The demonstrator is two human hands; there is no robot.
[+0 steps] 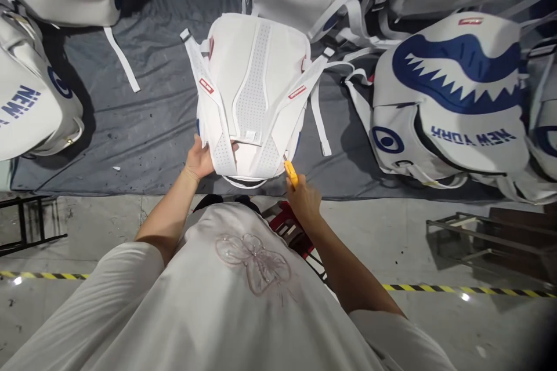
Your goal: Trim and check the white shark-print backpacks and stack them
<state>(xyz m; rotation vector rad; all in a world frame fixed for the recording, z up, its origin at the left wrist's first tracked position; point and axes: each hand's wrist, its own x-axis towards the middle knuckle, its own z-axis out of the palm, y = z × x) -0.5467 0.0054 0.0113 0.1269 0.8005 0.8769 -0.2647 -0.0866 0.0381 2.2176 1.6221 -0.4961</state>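
A white backpack (pixel 223 40) lies on the grey cloth in front of me with its back panel up. Both padded shoulder straps show, each with a small red label. My left hand (pixel 200 160) is at the lower left of the bag, its fingers passing under the left shoulder strap (pixel 221 127) and the fingertips showing on the inner side. Yellow thread snips (pixel 291 174) are in my closed right hand (pixel 303 200). Their thin metal tip points at the lower end of the right shoulder strap (pixel 278 139); whether it touches is too small to tell.
A dark grey cloth (pixel 152 127) covers the work surface. More white backpacks stand around it, one with a blue toothed mouth (pixel 461 75) at the right and one (pixel 26 87) at the left. Below are a red stool (pixel 287 220) and metal frames (pixel 474 237).
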